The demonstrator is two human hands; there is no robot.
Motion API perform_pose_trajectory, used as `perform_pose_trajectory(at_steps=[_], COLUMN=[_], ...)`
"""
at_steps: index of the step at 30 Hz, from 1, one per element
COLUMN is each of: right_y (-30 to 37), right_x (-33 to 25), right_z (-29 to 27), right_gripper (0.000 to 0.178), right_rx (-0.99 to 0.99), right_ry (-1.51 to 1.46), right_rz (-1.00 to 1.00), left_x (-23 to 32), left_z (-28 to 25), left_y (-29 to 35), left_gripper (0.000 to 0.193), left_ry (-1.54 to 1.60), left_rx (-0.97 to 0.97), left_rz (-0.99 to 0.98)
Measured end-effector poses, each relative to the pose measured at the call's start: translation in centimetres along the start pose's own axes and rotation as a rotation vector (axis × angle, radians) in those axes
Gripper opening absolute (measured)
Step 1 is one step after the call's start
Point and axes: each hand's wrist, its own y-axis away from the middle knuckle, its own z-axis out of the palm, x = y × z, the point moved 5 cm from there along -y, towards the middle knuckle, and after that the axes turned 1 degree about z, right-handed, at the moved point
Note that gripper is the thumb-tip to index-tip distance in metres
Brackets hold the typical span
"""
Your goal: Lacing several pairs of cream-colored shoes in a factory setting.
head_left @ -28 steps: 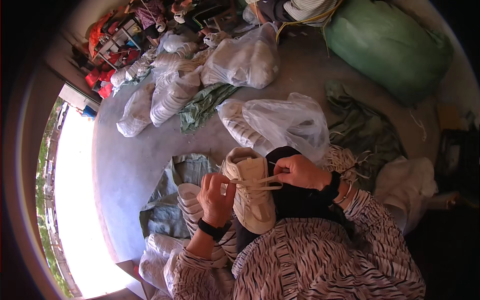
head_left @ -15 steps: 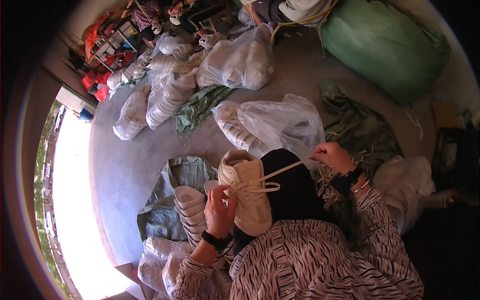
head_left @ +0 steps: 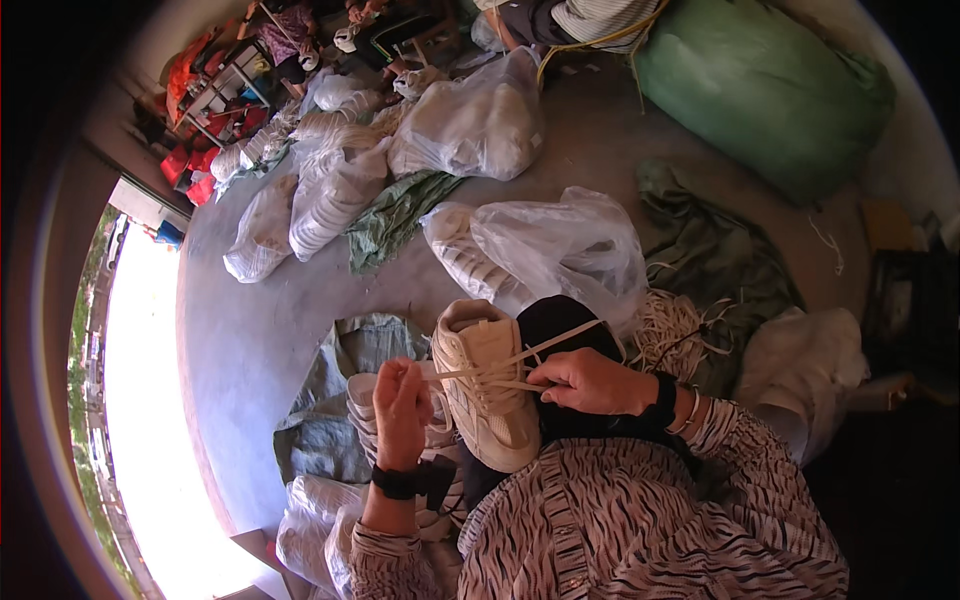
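A cream sneaker [head_left: 505,438] rests on my lap, toe toward me, with a pale shoelace [head_left: 480,372] threaded through its upper eyelets. On the shoe's left side, my left hand [head_left: 402,415] is closed, pinching a strand of the lace pulled out flat. My right hand [head_left: 595,383] pinches another part of the lace just right of the tongue. A loose length of lace runs up and right over the dark cloth [head_left: 560,318] on my knee. The fingertips partly hide where each strand is gripped.
Nested pale shoes [head_left: 362,408] stand at my left on a grey-green sack [head_left: 310,440]. A pile of laces [head_left: 665,335] lies at my right. Ahead are clear bags of shoes [head_left: 480,130] and a large green bale [head_left: 765,100]. Other people sit at the far side.
My right hand has come left and down from the outstretched lace end to the shoe's side. The left hand has drawn away leftward, pulling a strand with it.
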Motion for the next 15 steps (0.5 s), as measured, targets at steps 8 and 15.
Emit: perform_pose_trajectory(at_steps=[8,15], right_y=[-1.2,-0.6], right_x=[-0.2,0.3], right_z=[-0.8,-2.0], right_gripper=[0.026,0.015], right_rx=[0.207,0.41], right_ry=[-0.284,0.136], right_rz=[-0.008,-0.045], left_x=[5.2,4.4], left_z=[-7.3,-7.7], left_y=[-1.8,-0.3], left_gripper=[0.004,0.006], left_ry=[0.264,0.051], left_rx=[0.164,0.225], left_rz=[0.207,0.209])
